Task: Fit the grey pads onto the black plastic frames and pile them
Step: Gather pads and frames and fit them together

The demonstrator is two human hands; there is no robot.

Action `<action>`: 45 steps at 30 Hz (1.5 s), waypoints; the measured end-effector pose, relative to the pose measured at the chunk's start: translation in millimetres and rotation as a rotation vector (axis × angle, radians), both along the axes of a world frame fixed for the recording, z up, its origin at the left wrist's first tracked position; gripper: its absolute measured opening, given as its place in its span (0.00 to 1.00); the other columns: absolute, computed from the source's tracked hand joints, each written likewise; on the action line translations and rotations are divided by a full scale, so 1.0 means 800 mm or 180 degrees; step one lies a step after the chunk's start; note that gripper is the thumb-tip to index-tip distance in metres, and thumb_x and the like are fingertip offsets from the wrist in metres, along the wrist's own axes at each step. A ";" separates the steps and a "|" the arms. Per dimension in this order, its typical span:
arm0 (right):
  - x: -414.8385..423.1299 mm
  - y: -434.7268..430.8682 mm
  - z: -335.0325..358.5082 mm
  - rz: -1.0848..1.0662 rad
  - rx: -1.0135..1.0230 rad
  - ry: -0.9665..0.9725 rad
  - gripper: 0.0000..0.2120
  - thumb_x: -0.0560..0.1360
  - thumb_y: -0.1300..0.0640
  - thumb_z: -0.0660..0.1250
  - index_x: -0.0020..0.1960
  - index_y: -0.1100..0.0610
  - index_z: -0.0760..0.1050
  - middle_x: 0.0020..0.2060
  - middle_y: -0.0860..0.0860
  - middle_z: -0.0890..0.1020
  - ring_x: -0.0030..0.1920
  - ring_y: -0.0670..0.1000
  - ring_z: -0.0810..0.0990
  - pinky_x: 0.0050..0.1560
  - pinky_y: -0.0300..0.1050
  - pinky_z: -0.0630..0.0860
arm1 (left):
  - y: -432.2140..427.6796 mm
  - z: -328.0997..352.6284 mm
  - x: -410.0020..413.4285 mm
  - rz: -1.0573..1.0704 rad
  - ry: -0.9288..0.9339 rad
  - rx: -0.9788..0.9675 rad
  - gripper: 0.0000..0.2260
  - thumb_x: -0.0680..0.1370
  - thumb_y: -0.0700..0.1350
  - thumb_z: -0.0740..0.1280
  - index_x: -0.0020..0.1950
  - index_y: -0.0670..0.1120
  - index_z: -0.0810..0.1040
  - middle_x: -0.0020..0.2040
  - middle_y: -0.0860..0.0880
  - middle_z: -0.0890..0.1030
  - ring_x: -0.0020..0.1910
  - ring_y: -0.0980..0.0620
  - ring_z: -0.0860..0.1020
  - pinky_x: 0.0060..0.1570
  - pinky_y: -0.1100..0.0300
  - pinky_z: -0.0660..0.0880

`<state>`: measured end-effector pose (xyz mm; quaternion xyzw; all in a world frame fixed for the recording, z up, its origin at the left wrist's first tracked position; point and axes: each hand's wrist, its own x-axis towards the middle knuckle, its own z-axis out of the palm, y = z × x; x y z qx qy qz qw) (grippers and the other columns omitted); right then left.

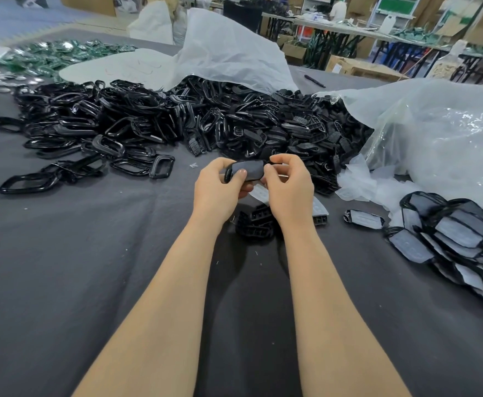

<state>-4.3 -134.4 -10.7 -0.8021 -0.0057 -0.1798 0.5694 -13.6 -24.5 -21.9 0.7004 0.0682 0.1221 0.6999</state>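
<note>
Hands met above the grey tabletop (pixel 91 282): left hand (pixel 220 186) and right hand (pixel 289 184) both curled their fingers round one black frame (pixel 228 174) with its grey pad (pixel 248 170); finished pile (pixel 457 242) lay at right.

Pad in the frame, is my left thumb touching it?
Touching. The head view shows the left hand gripping the frame, its thumb pressed on the pad, no gap.

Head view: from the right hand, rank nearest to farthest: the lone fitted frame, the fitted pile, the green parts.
1. Lone fitted frame, lying just to the right of the right hand.
2. Fitted pile, farther out to the right.
3. Green parts, far back on the left.
</note>
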 end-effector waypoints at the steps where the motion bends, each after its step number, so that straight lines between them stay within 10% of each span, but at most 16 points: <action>1: -0.001 0.002 0.000 -0.0121 -0.0024 -0.0085 0.04 0.77 0.62 0.64 0.50 0.55 0.73 0.43 0.50 0.80 0.44 0.49 0.80 0.42 0.28 0.71 | 0.000 0.001 0.000 0.0057 -0.0025 -0.0086 0.08 0.79 0.38 0.65 0.44 0.50 0.75 0.38 0.49 0.82 0.34 0.60 0.83 0.36 0.68 0.78; 16: -0.007 0.022 -0.001 -0.0413 -0.0356 -0.0361 0.08 0.76 0.63 0.65 0.55 0.61 0.77 0.48 0.55 0.80 0.46 0.51 0.80 0.50 0.42 0.76 | -0.008 0.004 -0.003 0.0159 -0.0041 0.0325 0.11 0.79 0.41 0.66 0.44 0.57 0.71 0.45 0.45 0.84 0.46 0.49 0.83 0.52 0.51 0.80; 25: -0.005 0.024 0.000 -0.0314 0.0381 0.0216 0.04 0.75 0.61 0.68 0.49 0.56 0.74 0.51 0.55 0.80 0.52 0.53 0.78 0.56 0.49 0.76 | -0.011 0.005 -0.008 0.0050 -0.0173 0.0526 0.10 0.79 0.41 0.66 0.43 0.56 0.72 0.42 0.49 0.84 0.39 0.57 0.83 0.42 0.63 0.80; 32: -0.012 0.030 -0.001 0.0004 -0.0162 -0.0461 0.06 0.74 0.64 0.67 0.44 0.58 0.71 0.41 0.54 0.78 0.41 0.52 0.76 0.44 0.39 0.73 | -0.006 0.005 -0.005 0.0252 -0.0077 0.0305 0.09 0.79 0.42 0.66 0.44 0.56 0.72 0.43 0.43 0.84 0.44 0.46 0.83 0.51 0.47 0.80; 45: -0.012 0.023 -0.004 0.0111 -0.0468 -0.0853 0.04 0.76 0.65 0.65 0.49 0.61 0.78 0.42 0.52 0.82 0.43 0.50 0.80 0.46 0.39 0.76 | -0.004 0.008 -0.008 0.0321 -0.0214 -0.0113 0.11 0.79 0.38 0.64 0.45 0.54 0.73 0.37 0.48 0.83 0.39 0.55 0.84 0.52 0.54 0.81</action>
